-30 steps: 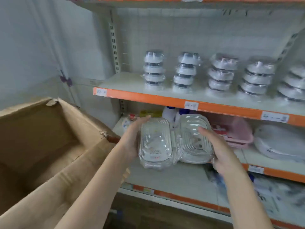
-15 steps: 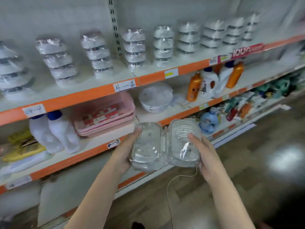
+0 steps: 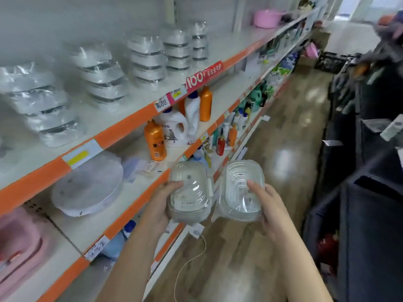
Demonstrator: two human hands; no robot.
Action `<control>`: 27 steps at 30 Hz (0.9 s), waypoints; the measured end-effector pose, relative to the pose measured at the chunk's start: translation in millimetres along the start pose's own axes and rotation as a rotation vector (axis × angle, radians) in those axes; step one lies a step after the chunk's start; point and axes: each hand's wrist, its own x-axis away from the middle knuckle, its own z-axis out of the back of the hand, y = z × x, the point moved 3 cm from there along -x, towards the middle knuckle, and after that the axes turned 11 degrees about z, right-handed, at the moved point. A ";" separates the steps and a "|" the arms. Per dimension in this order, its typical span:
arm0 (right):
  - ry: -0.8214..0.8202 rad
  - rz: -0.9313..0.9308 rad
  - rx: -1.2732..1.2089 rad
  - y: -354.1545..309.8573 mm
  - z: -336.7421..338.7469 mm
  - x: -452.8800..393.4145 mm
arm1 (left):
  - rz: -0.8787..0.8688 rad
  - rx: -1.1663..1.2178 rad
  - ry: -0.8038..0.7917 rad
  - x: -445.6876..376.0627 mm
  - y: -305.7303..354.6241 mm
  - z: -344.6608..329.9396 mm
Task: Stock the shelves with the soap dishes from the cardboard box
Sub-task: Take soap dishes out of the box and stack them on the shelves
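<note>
I hold two clear plastic soap dishes in wrap in front of me, over the aisle floor beside the shelves. My left hand [image 3: 160, 205] grips the left soap dish [image 3: 192, 199] from its left side, thumb on top. My right hand [image 3: 269, 209] grips the right soap dish [image 3: 236, 192], thumb across its ribbed inside. The two dishes sit side by side with a narrow gap between them. The orange-edged shelf [image 3: 122, 125] runs along my left. The cardboard box is out of view.
Stacks of wrapped white dishes [image 3: 148, 59] fill the upper shelf. Below stand orange bottles [image 3: 155, 141], white detergent jugs [image 3: 174, 129], a wrapped round white item [image 3: 87, 186] and pink trays [image 3: 19, 247]. Dark racks [image 3: 370, 192] line the right. A white cable [image 3: 192, 258] trails on the wood floor.
My view has swung right, away from the cardboard box and down the aisle. The two dishes, pressed together earlier, now sit slightly apart in my hands.
</note>
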 end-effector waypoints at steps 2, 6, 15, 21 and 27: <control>0.076 0.006 -0.012 -0.5 15.6 -20.7 | -0.017 -0.061 -0.028 -27.9 9.1 -25.3; 0.157 -0.007 -0.028 2.1 46.7 -64.4 | 0.057 -0.116 -0.067 -83.7 14.1 -75.0; 0.120 0.039 -0.066 -52.0 135.4 -224.7 | 0.040 -0.078 -0.068 -204.4 42.3 -220.7; -0.033 0.016 -0.107 -98.6 148.1 -334.6 | -0.051 -0.054 -0.016 -245.6 88.3 -285.7; -0.155 -0.057 -0.171 -102.8 125.2 -408.6 | -0.117 -0.012 0.025 -295.6 125.0 -307.0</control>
